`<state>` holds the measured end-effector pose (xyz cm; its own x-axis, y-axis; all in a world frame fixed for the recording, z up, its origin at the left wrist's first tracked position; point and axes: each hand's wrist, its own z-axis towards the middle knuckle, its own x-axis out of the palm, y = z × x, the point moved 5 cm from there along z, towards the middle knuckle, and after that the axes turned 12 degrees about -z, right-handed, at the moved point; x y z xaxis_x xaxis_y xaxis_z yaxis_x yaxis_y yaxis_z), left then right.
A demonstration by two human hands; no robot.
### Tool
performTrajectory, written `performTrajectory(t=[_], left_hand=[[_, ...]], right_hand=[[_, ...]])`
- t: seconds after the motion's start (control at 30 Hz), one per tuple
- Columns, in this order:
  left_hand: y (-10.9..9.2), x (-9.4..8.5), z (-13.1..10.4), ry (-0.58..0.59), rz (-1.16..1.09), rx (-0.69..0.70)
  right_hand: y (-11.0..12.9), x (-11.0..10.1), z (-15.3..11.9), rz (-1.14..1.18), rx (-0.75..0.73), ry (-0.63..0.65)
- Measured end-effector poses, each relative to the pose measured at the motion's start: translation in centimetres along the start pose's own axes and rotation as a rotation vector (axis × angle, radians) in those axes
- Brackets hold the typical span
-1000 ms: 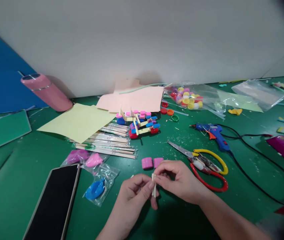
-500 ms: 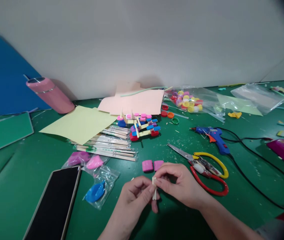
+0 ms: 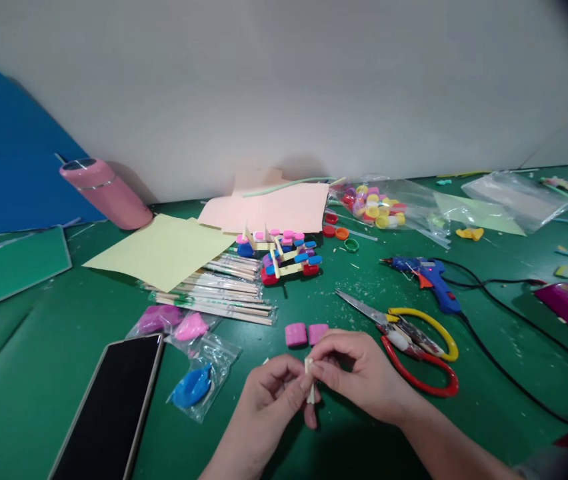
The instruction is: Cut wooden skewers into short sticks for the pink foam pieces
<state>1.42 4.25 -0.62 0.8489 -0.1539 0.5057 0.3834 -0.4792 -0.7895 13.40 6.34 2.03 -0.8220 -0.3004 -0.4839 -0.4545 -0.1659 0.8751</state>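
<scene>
Cream wood pieces (image 3: 309, 366): short and slim, pinched between the person's two hands; two slivers, I think, though the fingers cover too much to be sure.
Long axis: roughly twelve to six, twelve being the side of the wall (image 3: 284, 87), the lower end tipped a touch toward five.
Left hand (image 3: 274, 398): thumb and forefinger drawn narrow, holding the wood around its middle; it lies at three o'clock from the thumb tip.
Right hand (image 3: 367, 378): fingertips pinched together at the upper end, the wood at nine o'clock from them; how firmly, I can't tell from here.
Nearer hand: neither, to my eye; both touch, the right above, the left below.
Pink blocks (image 3: 296, 335): a pair at twelve on the green table (image 3: 504, 333), just beyond the fingers, one partly hidden by the right hand.
Scissors (image 3: 399, 340): between two and three, blades aimed at ten.
Glue gun (image 3: 431, 273): toward two, farther off, nozzle facing nine.
Wrapped sticks (image 3: 234, 303): between ten and eleven, lying flat.
</scene>
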Motion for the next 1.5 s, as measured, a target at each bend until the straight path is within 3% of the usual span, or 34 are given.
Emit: performTrajectory(t=[0.8, 1.03, 1.2, 1.33, 1.5], left_hand=[[0.4, 0.0, 0.0, -0.025, 0.041, -0.010], [1.0, 0.6, 0.0, 0.004, -0.129, -0.095], [0.9, 0.4, 0.0, -0.006, -0.146, -0.086], [0.6, -0.1, 0.1, -0.064, -0.144, -0.038], [0.4, -1.1, 0.2, -0.206, -0.405, -0.018]], right_hand=[[-0.6, 0.7, 0.0, 0.083, 0.072, 0.057], [-1.1, 1.2, -0.2, 0.104, 0.177, 0.078], [-1.0, 1.6, -0.3, 0.203, 0.155, 0.122], [-0.5, 1.2, -0.1, 0.121, 0.112, 0.058], [0.3, 0.6, -0.2, 0.047, 0.046, -0.046]])
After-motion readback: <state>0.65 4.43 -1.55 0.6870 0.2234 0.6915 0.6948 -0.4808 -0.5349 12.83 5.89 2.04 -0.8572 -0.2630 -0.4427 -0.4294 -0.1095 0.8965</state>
